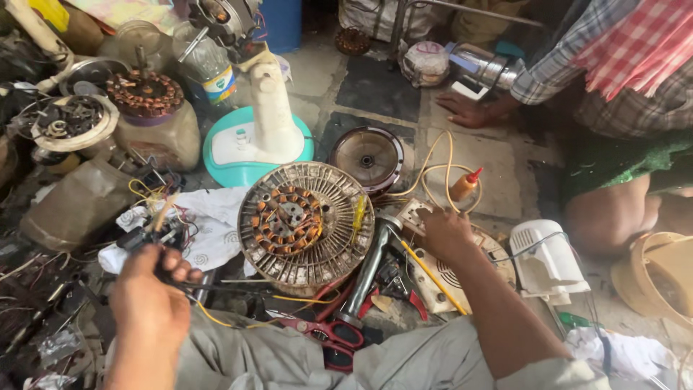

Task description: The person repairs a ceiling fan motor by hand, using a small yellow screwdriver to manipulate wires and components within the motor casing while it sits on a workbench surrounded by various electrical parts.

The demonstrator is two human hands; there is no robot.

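A round fan motor stator [306, 222] with copper coils at its centre lies on the floor before me. My left hand [150, 297] is raised at the lower left and closed around a dark tool with wires trailing from it. My right hand [442, 232] rests palm down on a small switch board [409, 213] right of the stator, beside a steel pipe [369, 269] and a yellow-handled screwdriver [432, 276]. A yellow tester [358, 211] lies on the stator's rim.
Red-handled scissors [333, 336] lie near my knees. A teal fan base [254, 144], a round motor cover [367, 156], an oil bottle [464, 185] and a white fan housing [547, 260] stand around. Another person sits at the upper right, one hand [465, 110] on the floor.
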